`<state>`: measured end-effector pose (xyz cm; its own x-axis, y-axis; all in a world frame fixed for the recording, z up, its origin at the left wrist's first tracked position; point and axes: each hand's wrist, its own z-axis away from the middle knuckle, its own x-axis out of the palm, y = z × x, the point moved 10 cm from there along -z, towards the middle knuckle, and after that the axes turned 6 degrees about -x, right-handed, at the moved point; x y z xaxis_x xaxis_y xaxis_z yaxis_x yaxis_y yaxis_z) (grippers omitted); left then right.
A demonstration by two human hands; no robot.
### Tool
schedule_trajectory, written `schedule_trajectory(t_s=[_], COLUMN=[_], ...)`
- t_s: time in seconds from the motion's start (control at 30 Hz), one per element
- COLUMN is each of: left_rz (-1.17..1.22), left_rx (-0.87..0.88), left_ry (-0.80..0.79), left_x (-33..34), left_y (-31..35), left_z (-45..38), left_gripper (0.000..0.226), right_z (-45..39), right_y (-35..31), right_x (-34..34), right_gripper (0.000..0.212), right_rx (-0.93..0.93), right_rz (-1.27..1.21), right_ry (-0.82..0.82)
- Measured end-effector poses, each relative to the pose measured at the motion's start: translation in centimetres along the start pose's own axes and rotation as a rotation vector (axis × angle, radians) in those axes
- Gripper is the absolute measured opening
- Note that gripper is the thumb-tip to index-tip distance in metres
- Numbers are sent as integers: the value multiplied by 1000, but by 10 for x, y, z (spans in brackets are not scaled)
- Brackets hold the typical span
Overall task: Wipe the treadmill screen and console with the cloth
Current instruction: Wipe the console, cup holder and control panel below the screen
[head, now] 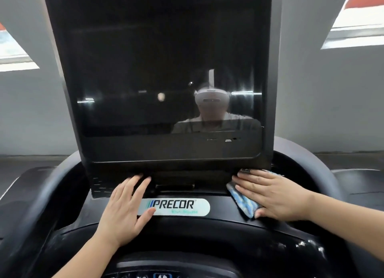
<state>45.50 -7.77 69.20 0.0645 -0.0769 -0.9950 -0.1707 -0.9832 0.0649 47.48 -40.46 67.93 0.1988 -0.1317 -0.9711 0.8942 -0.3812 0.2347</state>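
1. Two hands of ours are down on the treadmill's console (207, 225), and we place everything here against its silver logo plate (174, 207), which reads PRECOR.
2. Far to the left of the plate and above it, a window (14, 53) breaks the grey wall.
3. Just left of the plate, our left hand (126, 207) lies flat on the black console. Its fingers are straight and spread, gripping nothing; the fingertips reach up toward the lower edge of the screen housing, and the thumb rests on the plate's left end.
4. Directly above the plate stands the screen (166, 80), dark and switched off. Its glass mirrors a person wearing a headset, along with a few small points of light.
5. Between the plate and the screen, a narrow black ledge (176, 187) runs under the housing.
6. To the right of the plate, the cloth (244, 203) lies on the console by the screen's lower right corner. It is blue and white with a dark edge, and most of it is hidden beneath our hand.
7. Right of the plate, our right hand (274, 196) presses flat on the cloth, fingers extended and pointing left, not curled round it. The thumb lies along the cloth's lower edge.
8. Far right of the plate and above it, a second window (357, 22) shows in the wall.
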Motion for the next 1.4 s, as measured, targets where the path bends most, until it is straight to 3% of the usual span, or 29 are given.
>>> schedule_trajectory(t_s=[0.3,0.63,0.8,0.97,1.03,1.27,1.4], left_rz=[-55,-76,-75,-84,-90,-70,-76], left_rx=[-2,-20,-22,-23,-23,-13,2], left_ry=[-6,-78,-98,-111,-109,-95,-74], left_x=[2,5,8,8,7,2,2], left_y=[2,-2,-1,-1,-1,0,1], left_z=[-1,0,0,0,0,-1,-1], left_gripper=[75,75,76,77,77,73,71], right_z=[-108,-6,-87,-157,-141,-16,-11], right_y=[-39,-23,-43,-61,-58,-27,-26], right_x=[-17,7,-17,-27,-27,5,3], right_gripper=[83,78,74,83,82,76,74], right_rx=[-41,102,35,22,52,319,371], right_rz=[-173,-137,-116,-259,-251,-252,-229], right_ry=[62,62,76,28,91,89,103])
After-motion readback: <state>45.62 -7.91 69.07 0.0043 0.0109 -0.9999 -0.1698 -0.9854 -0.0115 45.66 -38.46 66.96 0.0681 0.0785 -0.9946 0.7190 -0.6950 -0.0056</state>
